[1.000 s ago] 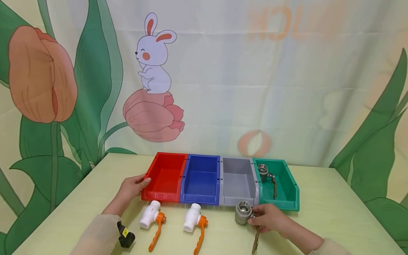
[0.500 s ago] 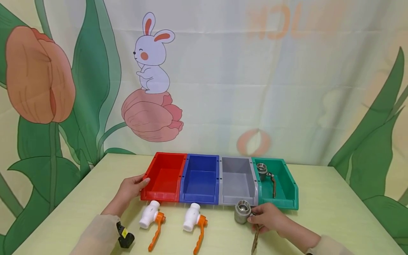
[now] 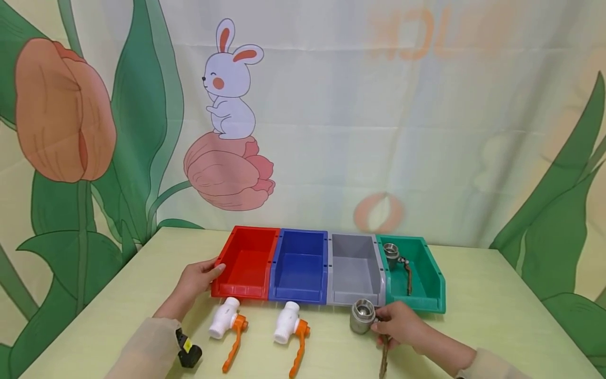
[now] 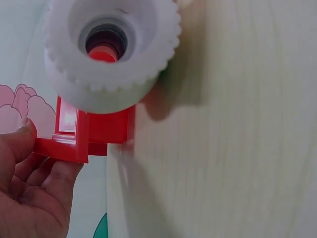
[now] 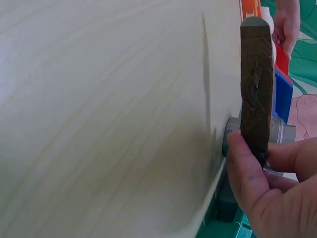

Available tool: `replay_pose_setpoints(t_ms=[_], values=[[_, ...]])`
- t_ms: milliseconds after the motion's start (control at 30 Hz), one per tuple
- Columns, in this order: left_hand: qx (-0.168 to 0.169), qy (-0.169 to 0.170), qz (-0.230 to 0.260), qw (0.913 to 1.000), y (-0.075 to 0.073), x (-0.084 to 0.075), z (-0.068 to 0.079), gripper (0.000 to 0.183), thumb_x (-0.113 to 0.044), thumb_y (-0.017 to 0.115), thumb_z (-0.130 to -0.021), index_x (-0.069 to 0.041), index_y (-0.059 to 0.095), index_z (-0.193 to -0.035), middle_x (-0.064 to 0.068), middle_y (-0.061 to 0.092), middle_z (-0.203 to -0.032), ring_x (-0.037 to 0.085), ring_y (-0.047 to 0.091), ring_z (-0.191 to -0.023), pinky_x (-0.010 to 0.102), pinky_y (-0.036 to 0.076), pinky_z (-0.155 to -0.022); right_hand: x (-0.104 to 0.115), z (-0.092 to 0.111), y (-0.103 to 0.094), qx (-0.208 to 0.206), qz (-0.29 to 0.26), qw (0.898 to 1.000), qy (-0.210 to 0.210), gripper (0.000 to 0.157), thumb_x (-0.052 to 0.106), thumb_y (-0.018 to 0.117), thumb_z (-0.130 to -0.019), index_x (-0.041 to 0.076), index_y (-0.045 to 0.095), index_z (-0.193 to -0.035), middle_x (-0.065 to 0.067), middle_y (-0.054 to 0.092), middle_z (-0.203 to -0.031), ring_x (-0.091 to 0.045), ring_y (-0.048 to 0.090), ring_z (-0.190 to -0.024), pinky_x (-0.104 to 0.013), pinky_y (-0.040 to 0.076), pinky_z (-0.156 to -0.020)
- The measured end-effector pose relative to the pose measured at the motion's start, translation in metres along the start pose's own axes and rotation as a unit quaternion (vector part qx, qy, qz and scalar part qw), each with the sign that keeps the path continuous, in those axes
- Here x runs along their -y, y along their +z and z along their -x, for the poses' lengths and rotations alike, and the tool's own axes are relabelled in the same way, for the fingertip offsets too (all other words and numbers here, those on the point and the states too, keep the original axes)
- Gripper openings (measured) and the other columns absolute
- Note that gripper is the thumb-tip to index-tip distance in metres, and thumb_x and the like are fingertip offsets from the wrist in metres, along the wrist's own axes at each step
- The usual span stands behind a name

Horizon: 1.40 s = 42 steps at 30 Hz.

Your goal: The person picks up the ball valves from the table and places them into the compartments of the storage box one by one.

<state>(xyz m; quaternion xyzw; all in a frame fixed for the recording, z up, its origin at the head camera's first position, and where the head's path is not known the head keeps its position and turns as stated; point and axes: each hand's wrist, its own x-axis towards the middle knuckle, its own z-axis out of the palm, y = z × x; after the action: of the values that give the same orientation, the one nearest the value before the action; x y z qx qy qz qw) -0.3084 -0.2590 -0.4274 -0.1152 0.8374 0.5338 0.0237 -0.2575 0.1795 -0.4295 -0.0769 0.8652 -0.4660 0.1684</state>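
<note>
Metal valve is held outside the green bin containing another valve.

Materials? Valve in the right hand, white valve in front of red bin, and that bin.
Held valve: body looks like metal, dull grey with a shiny rim; handle has a creased brown covering, perhaps film or tape.
White valve: probably plastic, satin, uniform colour, moulded-looking ribs; orange lever likely plastic too, evenly coloured.
Red bin: likely plastic, glossy; bright highlights on its wall.
</note>
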Motion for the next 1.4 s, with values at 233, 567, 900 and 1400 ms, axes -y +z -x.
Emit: replay_pose_setpoints(t_ms=[233,567,900,1400], values=[[0.004,0.008,-0.002,1.0000,0.002,-0.002,-0.001,0.056,-0.024,0.053,-0.107,-0.002,0.037,-0.156,0.028,0.044,-0.156,0.044,0.051,-0.136,0.048,0.052,-0.111,-0.004,0.005,-0.001,0.000,-0.008,1.000,0.004,0.020,-0.003,0.063,-0.096,-0.014,0.068,-0.113,-0.004,0.067,-0.075,-0.010,0.063,-0.063,-0.030,0.060,-0.058],[0.003,0.010,-0.005,0.9999,0.003,-0.004,-0.002,0.056,-0.024,0.053,-0.107,-0.002,0.037,-0.156,0.028,0.044,-0.156,0.044,0.051,-0.135,0.049,0.052,-0.111,0.002,0.011,-0.013,0.011,-0.021,1.000,-0.004,0.024,-0.003,0.061,-0.097,-0.017,0.064,-0.117,-0.001,0.066,-0.076,-0.009,0.063,-0.065,-0.032,0.063,-0.062],[0.000,0.013,-0.007,0.9999,0.000,0.000,-0.003,0.057,-0.027,0.053,-0.107,-0.002,0.037,-0.156,0.029,0.044,-0.156,0.045,0.051,-0.135,0.047,0.055,-0.108,0.021,0.011,-0.030,0.017,-0.015,1.000,-0.014,0.026,-0.002,0.060,-0.099,-0.016,0.063,-0.121,-0.001,0.065,-0.079,-0.009,0.063,-0.066,-0.031,0.063,-0.065],[0.003,0.008,-0.009,0.9999,-0.001,0.000,-0.004,0.057,-0.028,0.053,-0.107,-0.002,0.037,-0.156,0.029,0.044,-0.156,0.045,0.051,-0.135,0.045,0.056,-0.107,0.054,-0.002,-0.057,-0.006,0.012,1.000,-0.009,0.031,0.000,0.059,-0.100,-0.013,0.062,-0.128,-0.014,0.068,-0.091,-0.013,0.063,-0.071,-0.032,0.062,-0.067]])
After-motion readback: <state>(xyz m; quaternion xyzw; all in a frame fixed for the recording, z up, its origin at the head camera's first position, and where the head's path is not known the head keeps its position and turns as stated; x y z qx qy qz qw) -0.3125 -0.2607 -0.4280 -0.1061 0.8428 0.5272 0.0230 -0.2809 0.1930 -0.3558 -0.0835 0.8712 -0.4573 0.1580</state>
